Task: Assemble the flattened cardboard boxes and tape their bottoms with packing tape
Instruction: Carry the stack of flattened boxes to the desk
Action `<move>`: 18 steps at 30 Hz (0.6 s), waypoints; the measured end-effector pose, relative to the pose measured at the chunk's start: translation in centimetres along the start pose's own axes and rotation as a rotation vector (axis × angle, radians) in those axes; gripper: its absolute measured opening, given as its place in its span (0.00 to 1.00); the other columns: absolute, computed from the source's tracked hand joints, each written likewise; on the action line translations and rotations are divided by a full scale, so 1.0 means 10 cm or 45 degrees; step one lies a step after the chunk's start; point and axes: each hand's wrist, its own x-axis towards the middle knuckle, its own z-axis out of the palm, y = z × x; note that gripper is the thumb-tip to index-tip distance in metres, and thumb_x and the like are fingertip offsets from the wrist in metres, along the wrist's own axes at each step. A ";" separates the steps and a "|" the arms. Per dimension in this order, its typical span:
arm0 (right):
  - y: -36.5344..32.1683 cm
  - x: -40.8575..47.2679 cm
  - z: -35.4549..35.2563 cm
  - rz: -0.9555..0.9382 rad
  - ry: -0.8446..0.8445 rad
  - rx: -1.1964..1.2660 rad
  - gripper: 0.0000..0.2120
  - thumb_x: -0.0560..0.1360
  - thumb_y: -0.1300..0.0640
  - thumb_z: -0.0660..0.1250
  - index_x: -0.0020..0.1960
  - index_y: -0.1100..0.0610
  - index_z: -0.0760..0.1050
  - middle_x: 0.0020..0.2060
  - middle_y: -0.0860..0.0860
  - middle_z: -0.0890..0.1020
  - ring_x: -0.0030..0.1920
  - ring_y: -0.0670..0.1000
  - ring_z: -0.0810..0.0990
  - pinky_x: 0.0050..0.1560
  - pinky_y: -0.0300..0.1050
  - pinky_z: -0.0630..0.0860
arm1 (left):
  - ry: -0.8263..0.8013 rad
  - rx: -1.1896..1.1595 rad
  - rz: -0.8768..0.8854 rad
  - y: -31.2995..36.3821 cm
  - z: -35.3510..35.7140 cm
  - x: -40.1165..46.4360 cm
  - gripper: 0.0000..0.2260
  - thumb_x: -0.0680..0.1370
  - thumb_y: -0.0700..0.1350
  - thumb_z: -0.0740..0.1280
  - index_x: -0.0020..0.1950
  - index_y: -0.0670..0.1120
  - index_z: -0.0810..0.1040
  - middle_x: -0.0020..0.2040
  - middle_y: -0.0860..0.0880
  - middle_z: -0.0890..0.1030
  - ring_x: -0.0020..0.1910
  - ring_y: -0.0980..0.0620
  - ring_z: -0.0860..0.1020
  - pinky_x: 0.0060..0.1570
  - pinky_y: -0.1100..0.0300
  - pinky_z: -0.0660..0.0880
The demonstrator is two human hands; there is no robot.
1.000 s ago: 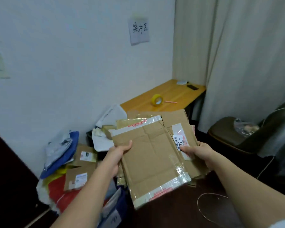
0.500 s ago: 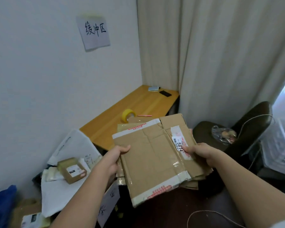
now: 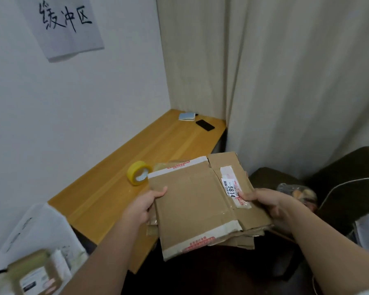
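Note:
I hold a stack of flattened cardboard boxes (image 3: 192,205) level in front of me, above the near end of the wooden desk (image 3: 119,192). The top one is brown with white printed tape along two edges and a white label reading 5814. My left hand (image 3: 144,206) grips the stack's left edge, thumb on top. My right hand (image 3: 264,202) grips the right edge, thumb on the label. A yellow roll of packing tape (image 3: 137,173) stands on the desk just beyond the stack's far left corner.
A black phone (image 3: 205,125) and a small blue notebook (image 3: 186,116) lie at the desk's far end by the curtain. A dark chair (image 3: 339,188) holding a plastic bag (image 3: 296,192) stands at right. White bags and a small labelled box (image 3: 33,275) sit at lower left.
The view has swung right and closer to the desk, leaving the floor pile of parcels behind. The stack, still held in both hands, now hangs over the desk's near end beside the tape roll.

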 end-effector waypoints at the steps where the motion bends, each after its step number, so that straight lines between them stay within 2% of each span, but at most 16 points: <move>1: -0.15 0.13 -0.06 -0.008 -0.016 0.002 0.25 0.67 0.52 0.75 0.61 0.60 0.75 0.49 0.58 0.85 0.49 0.58 0.83 0.44 0.49 0.79 | 0.022 -0.001 0.009 0.11 0.04 0.14 0.18 0.72 0.43 0.75 0.60 0.41 0.78 0.49 0.41 0.84 0.49 0.42 0.82 0.54 0.45 0.78; 3: -0.44 0.42 -0.15 -0.028 -0.033 0.000 0.26 0.65 0.52 0.76 0.60 0.60 0.75 0.49 0.59 0.85 0.50 0.59 0.83 0.45 0.50 0.78 | 0.066 0.002 0.031 0.32 0.11 0.46 0.18 0.73 0.44 0.74 0.61 0.40 0.78 0.49 0.41 0.84 0.48 0.42 0.82 0.52 0.46 0.79; 6: -0.88 0.87 -0.26 -0.043 -0.031 -0.013 0.26 0.64 0.52 0.76 0.59 0.59 0.75 0.50 0.59 0.85 0.52 0.60 0.82 0.45 0.51 0.78 | 0.076 -0.001 0.056 0.68 0.22 0.94 0.13 0.75 0.45 0.72 0.57 0.41 0.79 0.46 0.42 0.84 0.44 0.44 0.82 0.42 0.52 0.80; 10: -1.40 1.59 -0.36 -0.031 -0.041 -0.013 0.27 0.63 0.51 0.76 0.59 0.60 0.75 0.48 0.59 0.85 0.50 0.59 0.82 0.43 0.50 0.78 | 0.095 0.006 0.069 1.15 0.27 1.68 0.17 0.74 0.48 0.74 0.59 0.42 0.78 0.52 0.41 0.83 0.50 0.41 0.81 0.50 0.46 0.78; 14: -1.99 2.23 -0.44 -0.023 -0.046 -0.053 0.29 0.62 0.49 0.76 0.60 0.59 0.75 0.51 0.59 0.84 0.51 0.59 0.82 0.45 0.50 0.78 | 0.149 0.022 0.029 1.61 0.34 2.38 0.20 0.72 0.51 0.75 0.59 0.44 0.78 0.53 0.41 0.83 0.52 0.39 0.81 0.50 0.43 0.79; 18: -2.49 2.64 -0.59 -0.031 -0.059 -0.031 0.25 0.63 0.50 0.75 0.57 0.58 0.76 0.47 0.58 0.85 0.48 0.59 0.83 0.43 0.50 0.78 | 0.194 0.044 0.030 2.05 0.48 2.87 0.20 0.71 0.51 0.76 0.57 0.42 0.78 0.52 0.41 0.82 0.52 0.40 0.80 0.52 0.42 0.78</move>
